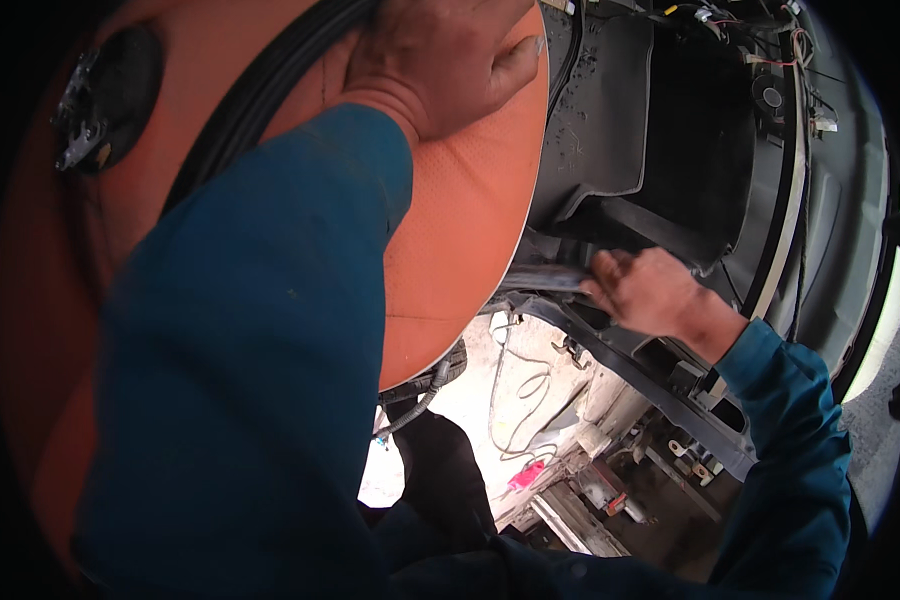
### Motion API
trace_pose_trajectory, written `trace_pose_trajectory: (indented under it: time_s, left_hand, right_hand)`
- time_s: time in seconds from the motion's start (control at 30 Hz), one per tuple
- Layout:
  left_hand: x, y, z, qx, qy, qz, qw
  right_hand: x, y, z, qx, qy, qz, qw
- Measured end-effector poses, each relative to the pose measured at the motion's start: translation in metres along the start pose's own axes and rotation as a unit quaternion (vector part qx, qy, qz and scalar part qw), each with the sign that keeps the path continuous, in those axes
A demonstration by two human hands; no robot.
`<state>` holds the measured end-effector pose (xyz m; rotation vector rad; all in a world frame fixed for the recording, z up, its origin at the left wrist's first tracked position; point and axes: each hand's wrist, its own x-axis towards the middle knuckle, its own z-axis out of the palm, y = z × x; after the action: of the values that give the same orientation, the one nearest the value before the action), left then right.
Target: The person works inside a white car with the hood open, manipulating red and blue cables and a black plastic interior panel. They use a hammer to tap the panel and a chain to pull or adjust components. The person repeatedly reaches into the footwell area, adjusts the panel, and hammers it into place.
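My left hand [435,65] rests against a large orange, leather-like panel [450,240] with a pale edge. Its thumb points right, while the frame's top edge cuts off most of the other fingers. Beside that wrist, a thick black rubber strip [260,90] curves across the panel and passes behind my sleeve. Farther right, my right hand [650,292] is closed, with slightly blurred fingers curled at the end of a grey bar-like strip [545,278]. Whatever lies inside those fingers is hidden. Around it are dark grey vehicle interior parts [610,150].
A black oval fitting [115,100] is set in the orange panel. Loose wires [800,50] hang at the upper right. Below, a cable [510,430] lies coiled on the bright floor near a pink object [526,476]. Several tools and metal parts [610,495] lie at the lower right.
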<state>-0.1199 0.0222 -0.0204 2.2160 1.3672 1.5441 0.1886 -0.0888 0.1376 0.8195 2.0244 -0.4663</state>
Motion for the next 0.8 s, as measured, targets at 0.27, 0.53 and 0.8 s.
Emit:
trace_pose_trajectory:
  time_s: [0.27,0.53,0.8]
  left_hand:
    - [-0.003,-0.002,0.005,0.012,0.037,0.024,0.999]
    - [-0.001,-0.002,0.0,-0.001,0.011,0.009,1.0]
    - [0.005,0.0,0.002,0.014,-0.041,-0.027,0.999]
  right_hand:
    - [-0.007,0.005,0.053,0.226,-0.105,0.185,0.951]
    - [-0.01,-0.006,0.066,0.361,-0.288,0.311,0.831]
    - [0.015,-0.11,0.179,0.653,0.003,0.506,0.564]
